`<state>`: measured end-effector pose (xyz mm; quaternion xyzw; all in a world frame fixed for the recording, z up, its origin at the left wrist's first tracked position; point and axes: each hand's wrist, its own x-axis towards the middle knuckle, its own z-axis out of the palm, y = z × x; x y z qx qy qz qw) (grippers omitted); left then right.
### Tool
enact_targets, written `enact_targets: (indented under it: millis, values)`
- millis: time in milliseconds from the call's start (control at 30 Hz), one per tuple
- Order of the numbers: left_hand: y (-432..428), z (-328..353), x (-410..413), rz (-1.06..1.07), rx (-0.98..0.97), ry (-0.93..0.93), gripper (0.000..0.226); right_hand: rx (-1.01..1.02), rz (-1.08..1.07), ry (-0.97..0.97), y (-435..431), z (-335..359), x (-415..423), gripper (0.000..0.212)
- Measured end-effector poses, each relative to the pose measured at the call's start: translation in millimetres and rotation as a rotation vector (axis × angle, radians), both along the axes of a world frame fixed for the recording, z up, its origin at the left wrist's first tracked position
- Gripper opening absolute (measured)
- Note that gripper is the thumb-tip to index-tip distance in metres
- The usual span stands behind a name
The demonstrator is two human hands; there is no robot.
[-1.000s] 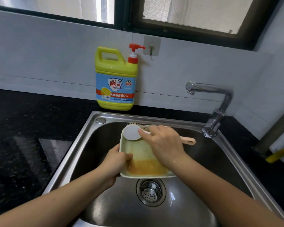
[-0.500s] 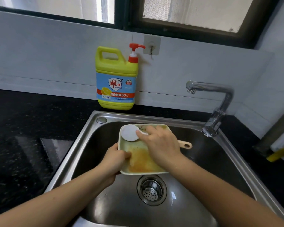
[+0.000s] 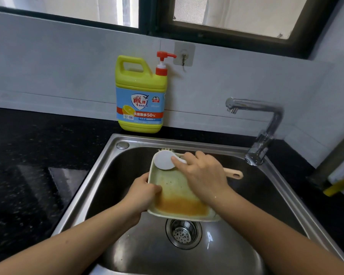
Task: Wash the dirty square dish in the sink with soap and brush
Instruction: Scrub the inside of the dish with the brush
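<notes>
soap jug [image 3: 141,94] label, "50%", Chinese brand characters

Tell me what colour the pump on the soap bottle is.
Red pump, on the yellow soap bottle; the head view shows it best.

support: black speckled stone tabletop [image 3: 28,175] | set into it: stainless steel sink [image 3: 187,143], round perforated drain strainer [image 3: 183,233] in its floor | just behind sink's back rim: upright yellow soap bottle with red pump [image 3: 140,96] | at sink's back-right corner: chrome faucet [image 3: 266,132], spout pointing left
</notes>
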<state>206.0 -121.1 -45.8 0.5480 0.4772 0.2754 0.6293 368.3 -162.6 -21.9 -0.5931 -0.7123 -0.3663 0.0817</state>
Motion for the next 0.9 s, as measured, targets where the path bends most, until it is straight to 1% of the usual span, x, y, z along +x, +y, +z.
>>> enact_targets:
  millis: [67,133,167,200,300,400,500,600,633,700,767,900]
  values:
    - [1,-1,-1,0.018,-0.017,-0.017,0.025,0.011,0.035,0.005,7,-1,0,0.046]
    - [4,-1,-3,0.044,-0.003,-0.018,0.027,0.025,0.063,-0.031,6,1,10,0.042]
    - [5,-1,-4,0.052,0.006,-0.014,0.028,0.016,0.068,-0.06,4,2,18,0.036]
    - [6,-1,-4,0.058,0.017,-0.008,0.029,-0.012,0.067,-0.077,0,4,27,0.035]
    - [8,-1,-4,0.068,0.043,-0.01,0.03,-0.102,-0.005,-0.06,-12,10,50,0.049]
    - [6,1,-2,0.062,0.07,-0.022,0.034,-0.108,-0.093,-0.026,-20,14,61,0.053]
    - [4,0,0,0.055,0.062,-0.02,0.034,-0.115,-0.112,-0.031,-21,11,54,0.047]
    - [4,0,-2,0.054,0.064,-0.009,0.032,-0.061,-0.049,-0.035,-13,4,38,0.033]
    - [4,-1,-2,0.05,0.063,-0.005,0.031,-0.038,-0.022,-0.031,-10,4,33,0.033]
    - [3,-1,-2,0.035,0.055,0.002,0.03,-0.024,0.027,-0.022,-5,5,24,0.037]
    - [2,-1,-2,0.031,0.048,0.005,0.03,-0.055,0.033,-0.025,-4,8,24,0.044]
    - [7,2,-4,0.063,0.052,-0.012,0.031,-0.139,-0.077,-0.031,-13,12,45,0.049]
